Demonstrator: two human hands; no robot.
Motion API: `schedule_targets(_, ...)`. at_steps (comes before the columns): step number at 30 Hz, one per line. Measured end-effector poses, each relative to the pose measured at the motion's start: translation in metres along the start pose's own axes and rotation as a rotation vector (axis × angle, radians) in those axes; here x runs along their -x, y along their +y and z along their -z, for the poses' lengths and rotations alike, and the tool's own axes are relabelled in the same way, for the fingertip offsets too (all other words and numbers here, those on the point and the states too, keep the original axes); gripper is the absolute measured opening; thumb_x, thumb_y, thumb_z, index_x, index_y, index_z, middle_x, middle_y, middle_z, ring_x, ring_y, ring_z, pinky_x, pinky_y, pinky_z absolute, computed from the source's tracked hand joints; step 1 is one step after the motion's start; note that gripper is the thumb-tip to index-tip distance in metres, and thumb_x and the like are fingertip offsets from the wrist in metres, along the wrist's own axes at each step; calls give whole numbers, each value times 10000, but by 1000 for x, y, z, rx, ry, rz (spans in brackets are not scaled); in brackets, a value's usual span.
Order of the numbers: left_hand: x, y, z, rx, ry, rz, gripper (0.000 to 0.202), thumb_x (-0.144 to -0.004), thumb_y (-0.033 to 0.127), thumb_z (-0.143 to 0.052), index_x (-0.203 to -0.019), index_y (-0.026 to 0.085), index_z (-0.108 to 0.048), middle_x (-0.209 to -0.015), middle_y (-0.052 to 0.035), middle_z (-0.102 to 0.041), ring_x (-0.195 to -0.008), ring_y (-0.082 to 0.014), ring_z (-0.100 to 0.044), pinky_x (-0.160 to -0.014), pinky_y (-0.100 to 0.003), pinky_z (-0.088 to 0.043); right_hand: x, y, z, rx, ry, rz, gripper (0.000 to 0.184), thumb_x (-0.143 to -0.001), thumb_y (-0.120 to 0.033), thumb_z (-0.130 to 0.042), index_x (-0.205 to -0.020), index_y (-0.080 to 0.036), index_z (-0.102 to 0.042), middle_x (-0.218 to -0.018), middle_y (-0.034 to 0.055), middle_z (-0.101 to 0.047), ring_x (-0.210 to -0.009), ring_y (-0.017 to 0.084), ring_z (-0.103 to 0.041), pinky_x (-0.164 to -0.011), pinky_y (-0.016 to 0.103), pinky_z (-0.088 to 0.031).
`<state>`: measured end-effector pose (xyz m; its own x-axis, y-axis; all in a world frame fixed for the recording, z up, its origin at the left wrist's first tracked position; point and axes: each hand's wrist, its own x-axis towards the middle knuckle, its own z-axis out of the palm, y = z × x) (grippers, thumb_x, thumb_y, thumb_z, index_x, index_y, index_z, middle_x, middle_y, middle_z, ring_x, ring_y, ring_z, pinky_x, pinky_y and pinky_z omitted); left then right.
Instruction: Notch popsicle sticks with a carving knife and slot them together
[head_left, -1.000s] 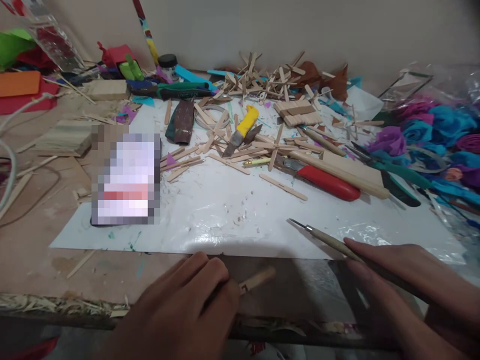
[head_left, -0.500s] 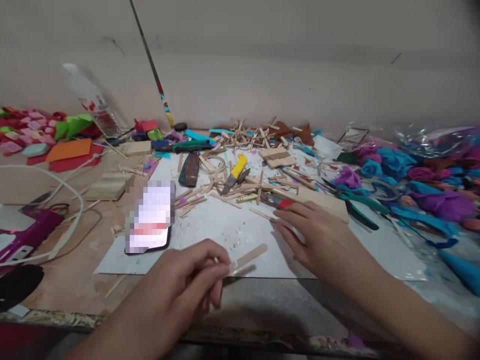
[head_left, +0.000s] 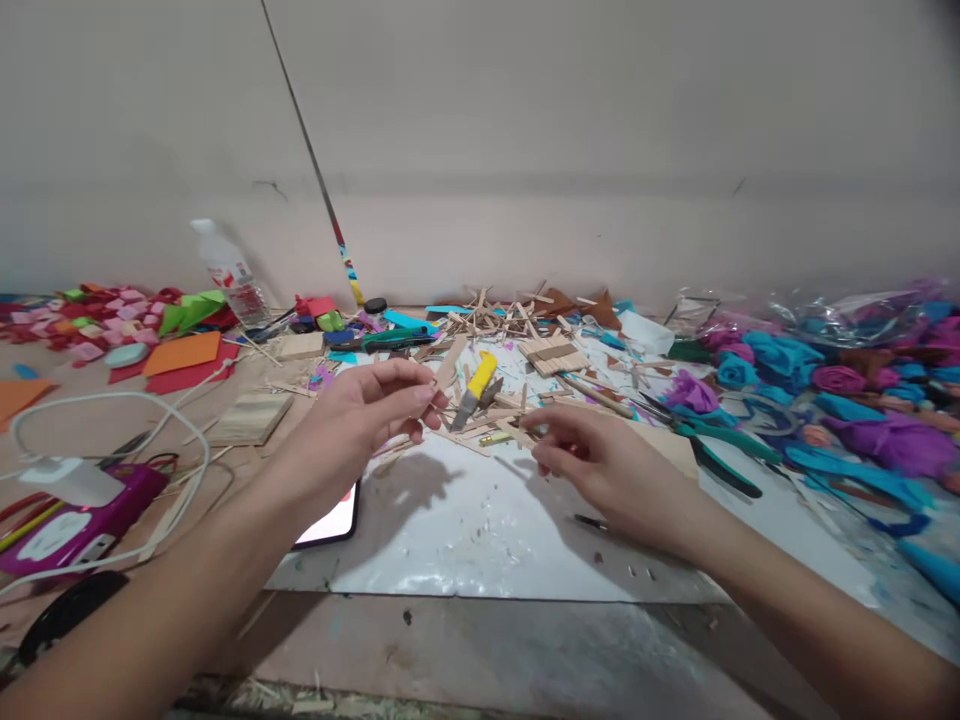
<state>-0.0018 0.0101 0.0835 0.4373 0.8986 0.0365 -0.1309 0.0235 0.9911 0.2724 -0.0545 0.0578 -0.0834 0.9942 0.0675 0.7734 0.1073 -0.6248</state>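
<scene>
My left hand (head_left: 367,410) is raised over the white sheet (head_left: 465,540) and pinches a flat wooden stick (head_left: 450,364) that points up and away. My right hand (head_left: 600,455) hovers just to the right of it, fingertips pinched on another thin wooden stick (head_left: 516,431). The two hands are a short gap apart. Below my right wrist a thin pointed tool (head_left: 589,521) lies on the sheet. A phone (head_left: 334,520) lies partly hidden under my left forearm.
Behind the hands are a pile of wooden sticks (head_left: 487,305), a yellow knife (head_left: 477,384) and green-handled pliers (head_left: 720,445). Paper flowers (head_left: 840,385) fill the right side. A purple device with white cable (head_left: 64,520) lies left, a bottle (head_left: 229,270) beyond.
My left hand lifted its stick up off the table edge. My right hand put down the pointed tool, reached to the sheet and came up pinching a stick. The view tilted upward.
</scene>
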Motion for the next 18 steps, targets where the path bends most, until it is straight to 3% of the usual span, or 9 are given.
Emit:
schedule_targets(3, -3, -7, 6, 26, 19, -9, 306, -851, 328, -925, -1010, 169, -717, -905, -34, -785, -818, -147, -728, -806, -265, -586, -8, -4, -2, -243, 69, -9, 359, -1009, -425, -617, -1269, -215, -748, -919, 47, -806, -818, 215, -737, -725, 337, -563)
schedule_targets(8, -4, -19, 12, -12, -14, 44, 378, -885, 398, -906, -1037, 178, -639, -873, -59, -824, -745, -165, -766, -736, -277, -604, -10, 5, -20, -502, 111, -61, 337, -922, -533, -717, -993, -203, -704, -828, 44, -760, -654, 173, -645, -610, 308, -519)
schedule_targets(11, -1, -26, 2, -62, -41, 81, 374, -902, 396, -889, -1078, 170, -647, -977, -114, -860, -842, -211, -822, -812, -324, -637, -3, 1, -25, -600, 48, -74, 333, -966, -541, -697, -978, -214, -641, -704, -8, -706, -518, 120, -533, -503, 253, -406)
schedule_targets(13, 3, -30, -8, -102, -50, 96, 326, -896, 386, -875, -1046, 165, -689, -993, -123, -866, -904, -234, -837, -838, -334, -644, 3, -6, -28, -645, -35, -64, 355, -984, -550, -699, -1027, -199, -671, -678, -1, -720, -486, 107, -491, -469, 236, -345)
schedule_targets(18, 14, -34, -25, -229, -66, 114, 272, -931, 428, -805, -882, 164, -762, -841, -84, -842, -785, -221, -825, -692, -285, -626, 15, -18, -33, -697, -137, -24, 464, -977, -587, -724, -1134, -156, -788, -777, 78, -797, -534, 117, -542, -495, 244, -404)
